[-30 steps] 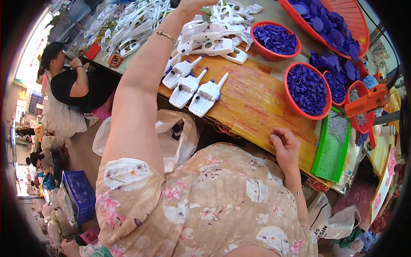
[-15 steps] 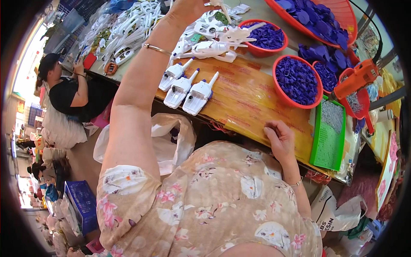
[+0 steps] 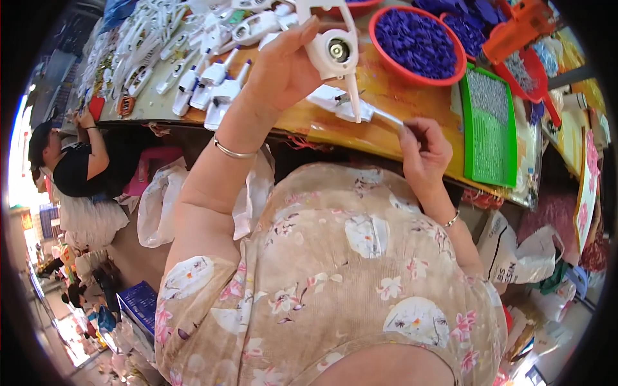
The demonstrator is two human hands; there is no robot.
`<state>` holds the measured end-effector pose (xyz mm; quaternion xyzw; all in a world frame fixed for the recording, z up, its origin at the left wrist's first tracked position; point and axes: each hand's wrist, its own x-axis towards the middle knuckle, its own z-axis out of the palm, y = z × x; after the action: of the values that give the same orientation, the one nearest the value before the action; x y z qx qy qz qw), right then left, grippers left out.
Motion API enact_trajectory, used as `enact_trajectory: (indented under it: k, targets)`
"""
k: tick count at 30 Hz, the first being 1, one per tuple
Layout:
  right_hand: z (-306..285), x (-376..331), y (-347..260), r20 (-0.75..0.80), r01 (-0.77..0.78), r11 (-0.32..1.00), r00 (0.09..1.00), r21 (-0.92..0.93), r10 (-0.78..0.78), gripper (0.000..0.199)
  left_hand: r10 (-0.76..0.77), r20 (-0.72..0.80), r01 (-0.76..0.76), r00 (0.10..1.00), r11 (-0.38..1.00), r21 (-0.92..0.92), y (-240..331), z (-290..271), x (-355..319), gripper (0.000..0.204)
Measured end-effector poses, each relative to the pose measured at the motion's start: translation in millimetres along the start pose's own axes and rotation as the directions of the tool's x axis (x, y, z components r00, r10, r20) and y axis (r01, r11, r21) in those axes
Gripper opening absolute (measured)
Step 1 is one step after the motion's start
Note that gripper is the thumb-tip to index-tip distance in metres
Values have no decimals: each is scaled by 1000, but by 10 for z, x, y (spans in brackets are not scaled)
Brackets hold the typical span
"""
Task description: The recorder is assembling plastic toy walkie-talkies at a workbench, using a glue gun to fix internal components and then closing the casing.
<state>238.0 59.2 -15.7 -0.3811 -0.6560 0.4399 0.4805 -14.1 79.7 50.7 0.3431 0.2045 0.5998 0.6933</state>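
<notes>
My left hand is closed around a white plastic casing, raised above the table. The casing has a round, shiny metallic centre and a thin white prong hanging down. Under it, a white plastic housing lies on the tabletop, its thin stem pointing right. My right hand pinches the tip of that stem between thumb and fingers. Left of my left wrist lie several white housings with purple tips, side by side near the table edge.
A red bowl holds small purple pieces. Beside it are a green tray of tiny metal parts, a red scoop and an orange power tool. White parts are heaped far left. A person sits at left.
My left hand has come back from the far pile with the white casing. My right hand, with nothing visible in it before, now pinches the housing's stem. The whole view has shifted.
</notes>
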Motion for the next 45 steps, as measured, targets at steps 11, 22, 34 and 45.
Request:
enact_trajectory:
  k: [11,22,34,45]
  targets:
    - [89,328,87,403,507,555,861,-659,-309,31,-61,-307,50,950,998,-42,-278,-431,-587,40]
    - [-424,336,-14,365,511,596,859,-620,-358,30,-24,-377,185,926,899,397,-439,-406,-390,39]
    - [-681,480,-94,349,474,773,871,-421,-344,29,175,-59,-48,983,551,833,-612,137,-210,33]
    - [-687,827,-249,480,645,633,755,-428,-446,34,-39,270,-237,962,369,899,-529,293,-190,58]
